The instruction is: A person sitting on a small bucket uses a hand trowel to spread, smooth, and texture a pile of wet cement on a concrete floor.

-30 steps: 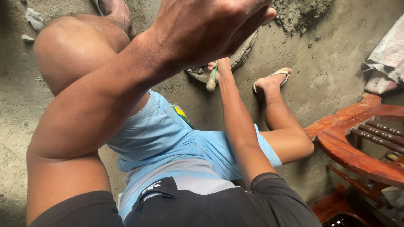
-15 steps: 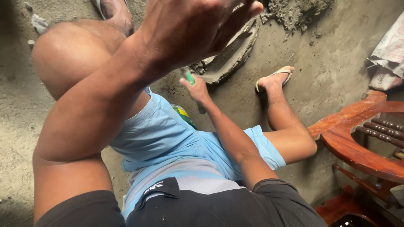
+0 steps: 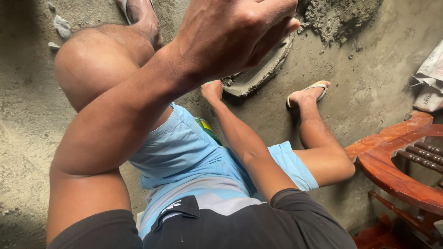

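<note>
Lying on the concrete floor (image 3: 369,83) ahead of the seated person, a flat grey slab of wet mortar (image 3: 258,74) is seen just beyond the right hand (image 3: 212,90). The right hand is reached down to the slab's near edge, its fingers curled over something with a green tip; whether they are pinched on it cannot be told, as they are hidden behind the knuckles. The left hand (image 3: 230,39) is held raised close to the camera, its fingers (image 3: 277,27) bent loosely inward and pressed together, with nothing visibly gripped. Part of the slab is covered by this hand. A heap of loose mortar (image 3: 341,16) is piled just past the slab. Blue shorts (image 3: 184,152) are worn, and a sandalled foot (image 3: 309,94) is planted near the slab. A red wooden chair (image 3: 401,161) is stood well apart at the right.
</note>
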